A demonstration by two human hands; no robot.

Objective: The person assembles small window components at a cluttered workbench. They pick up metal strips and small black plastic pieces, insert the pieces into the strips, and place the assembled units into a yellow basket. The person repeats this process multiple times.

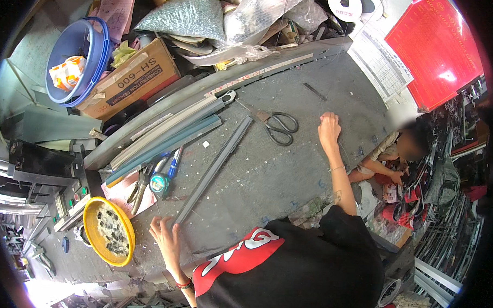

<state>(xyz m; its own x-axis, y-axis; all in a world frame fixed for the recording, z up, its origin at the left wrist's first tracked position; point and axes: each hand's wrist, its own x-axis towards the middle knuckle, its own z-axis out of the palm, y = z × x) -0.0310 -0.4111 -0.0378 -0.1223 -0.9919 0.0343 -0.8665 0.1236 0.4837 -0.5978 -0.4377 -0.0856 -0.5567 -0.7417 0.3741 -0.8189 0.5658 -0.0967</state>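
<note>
Left of centre, the grey bar is touched at its lower end by the left hand, fingers loosely spread; at centre right, the right hand is clenched, any contents hidden

Toward the right edge of the flat dark-grey worktop, the curled bare right hand hides its palm.

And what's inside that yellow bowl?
The yellow bowl holds lots of small pale and dark bits. They cover the bottom, so anything underneath them can't be seen.
</note>
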